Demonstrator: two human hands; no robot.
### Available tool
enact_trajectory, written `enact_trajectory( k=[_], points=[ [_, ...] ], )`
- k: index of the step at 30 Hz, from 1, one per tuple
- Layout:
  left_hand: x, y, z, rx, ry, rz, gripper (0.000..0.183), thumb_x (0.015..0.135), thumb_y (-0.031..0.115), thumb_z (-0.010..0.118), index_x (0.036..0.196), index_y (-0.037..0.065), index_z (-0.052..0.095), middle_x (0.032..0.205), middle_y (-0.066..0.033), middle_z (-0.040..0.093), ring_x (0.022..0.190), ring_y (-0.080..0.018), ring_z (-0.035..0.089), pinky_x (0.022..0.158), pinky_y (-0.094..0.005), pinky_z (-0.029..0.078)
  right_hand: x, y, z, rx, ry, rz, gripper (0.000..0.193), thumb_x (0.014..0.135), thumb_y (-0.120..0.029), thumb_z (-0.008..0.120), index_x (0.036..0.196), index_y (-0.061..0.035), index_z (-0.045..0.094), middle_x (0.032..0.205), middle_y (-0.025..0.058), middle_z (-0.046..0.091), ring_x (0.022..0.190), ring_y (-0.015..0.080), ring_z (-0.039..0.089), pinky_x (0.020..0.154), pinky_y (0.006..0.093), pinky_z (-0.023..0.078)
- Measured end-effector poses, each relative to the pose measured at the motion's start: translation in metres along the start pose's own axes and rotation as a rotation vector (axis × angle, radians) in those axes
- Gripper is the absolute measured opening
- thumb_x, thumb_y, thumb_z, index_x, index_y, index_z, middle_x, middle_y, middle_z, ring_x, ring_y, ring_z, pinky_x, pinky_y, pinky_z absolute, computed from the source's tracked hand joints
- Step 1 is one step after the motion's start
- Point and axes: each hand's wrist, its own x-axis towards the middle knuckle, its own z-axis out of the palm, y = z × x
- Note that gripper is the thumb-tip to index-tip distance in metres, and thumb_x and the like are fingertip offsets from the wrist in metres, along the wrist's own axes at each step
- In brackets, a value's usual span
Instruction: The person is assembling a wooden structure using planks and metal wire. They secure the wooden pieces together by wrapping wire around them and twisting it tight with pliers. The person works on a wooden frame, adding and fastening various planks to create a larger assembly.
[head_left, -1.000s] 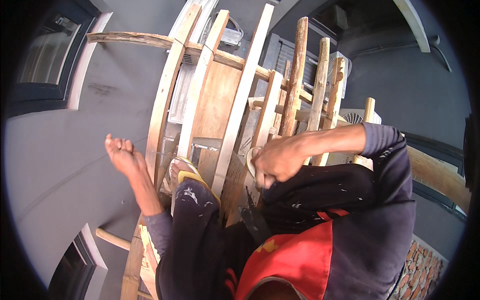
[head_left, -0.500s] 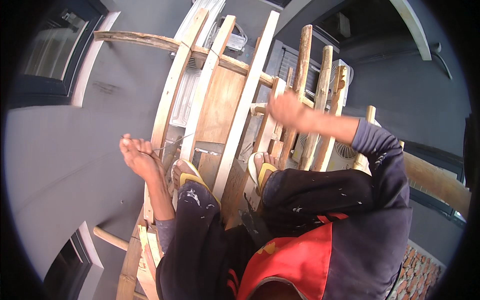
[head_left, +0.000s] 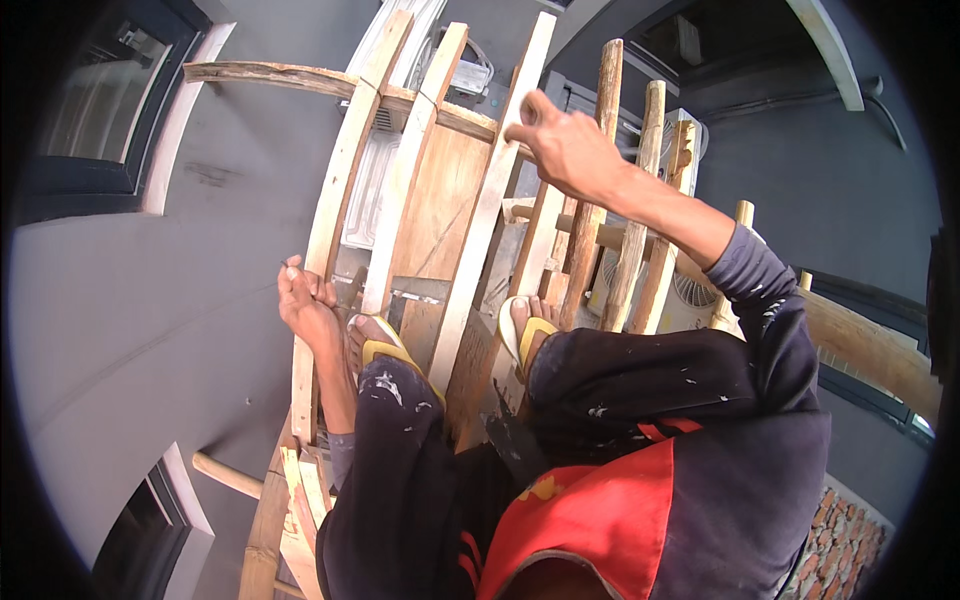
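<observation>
My left hand [head_left: 308, 305] is closed by the grey wall, beside the leftmost pale timber [head_left: 345, 165]. A short dark end of thin wire pokes out of its fingers. My right hand [head_left: 575, 150] is raised over the upper part of a long pale timber [head_left: 490, 200], its fingers curled together. What it holds, if anything, is too small to make out. A faint thin line crosses the plywood panel [head_left: 435, 190] between the hands; whether it is the wire I cannot tell.
My feet in yellow-and-white flip-flops [head_left: 385, 350] rest on the timbers. A crossing pole [head_left: 280, 75] is tied to the timbers. Round poles [head_left: 607, 90] rise to the right. Air-conditioner units [head_left: 690, 285] show below. Windows [head_left: 95, 90] sit in the grey wall [head_left: 230, 260] at left.
My right hand has moved up and farther away, off the shorter timber. My left hand has shifted right, closer to the leftmost timber. The strand beside it no longer shows clearly.
</observation>
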Motion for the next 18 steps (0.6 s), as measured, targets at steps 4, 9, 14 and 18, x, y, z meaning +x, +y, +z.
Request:
enact_trajectory(
  k=[4,9,14,18],
  points=[
    [0.015,0.012,0.018,-0.149,0.090,0.058,0.024,0.097,0.018,0.045,0.115,0.001,0.044,0.066,0.0028,0.033,0.053,-0.0048,0.025,0.042,-0.0209,0.023,-0.051,-0.002,0.031,0.025,-0.913,0.085,0.014,0.084,-0.005,0.050,0.090,0.0019,0.061,0.079,0.0164,0.060,0.066,0.0224,0.063,0.059,0.0325,0.055],
    [0.041,0.024,-0.018,-0.172,0.129,0.105,0.034,0.099,0.018,0.042,0.126,-0.003,0.038,0.067,0.0025,0.030,0.055,-0.0050,0.025,0.043,-0.0205,0.023,-0.038,-0.061,-0.025,1.068,-1.135,-0.473,0.013,0.081,-0.012,0.064,0.086,0.0005,0.064,0.083,0.0103,0.061,0.086,0.0264,0.055,0.076,0.0379,0.044],
    [0.010,0.016,-0.009,-0.042,0.029,0.003,0.034,0.098,0.018,0.045,0.125,-0.002,0.038,0.067,0.0026,0.027,0.055,-0.0054,0.023,0.043,-0.0204,0.022,0.010,-0.024,-0.066,0.954,-0.314,-0.030,0.016,0.092,-0.015,0.052,0.088,-0.0057,0.065,0.091,0.0052,0.059,0.080,0.0169,0.056,0.070,0.0321,0.047],
    [-0.005,0.025,0.010,-0.176,-0.159,-0.033,0.025,0.096,0.016,0.048,0.116,0.002,0.041,0.068,0.0027,0.025,0.056,-0.0064,0.023,0.043,-0.0201,0.022,0.018,0.034,-0.011,0.143,-0.029,0.124,0.019,0.085,-0.004,0.052,0.099,-0.0054,0.066,0.099,0.0198,0.060,0.082,0.0300,0.064,0.074,0.0414,0.053]
  ],
)
